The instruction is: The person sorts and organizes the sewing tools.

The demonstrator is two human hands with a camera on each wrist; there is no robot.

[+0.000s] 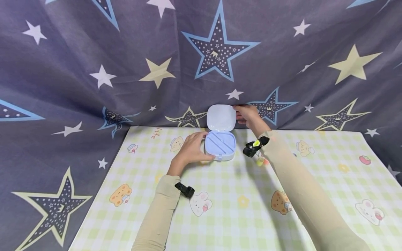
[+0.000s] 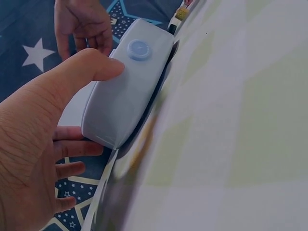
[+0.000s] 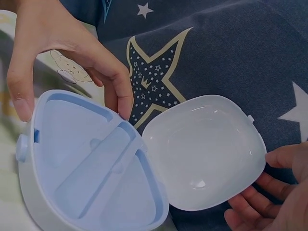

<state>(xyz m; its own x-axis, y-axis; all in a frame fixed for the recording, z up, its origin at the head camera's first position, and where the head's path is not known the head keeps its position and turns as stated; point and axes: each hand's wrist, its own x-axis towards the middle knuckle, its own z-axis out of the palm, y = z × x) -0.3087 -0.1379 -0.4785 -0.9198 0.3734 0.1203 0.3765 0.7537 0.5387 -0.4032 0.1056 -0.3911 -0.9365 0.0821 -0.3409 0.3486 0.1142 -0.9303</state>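
A pale blue compartment box (image 1: 220, 144) with a round front button stands at the table's back edge. Its white hinged lid (image 1: 221, 118) is raised, leaning back toward the curtain. Inside, an insert (image 3: 96, 163) is split by a slanting middle groove; nothing lies in its hollows. My left hand (image 1: 193, 148) grips the box from the left, thumb on the front wall beside the button (image 2: 139, 49), fingers round the far side. My right hand (image 1: 248, 115) holds the lid's right edge, with the thumb at the rim and fingers behind it in the right wrist view.
A dark star-patterned curtain (image 1: 125, 87) hangs close behind the box and along the left side. The table bears a green-and-white checked cloth (image 1: 226, 223) printed with cartoon figures. Black straps with small devices (image 1: 185, 190) sit on both wrists.
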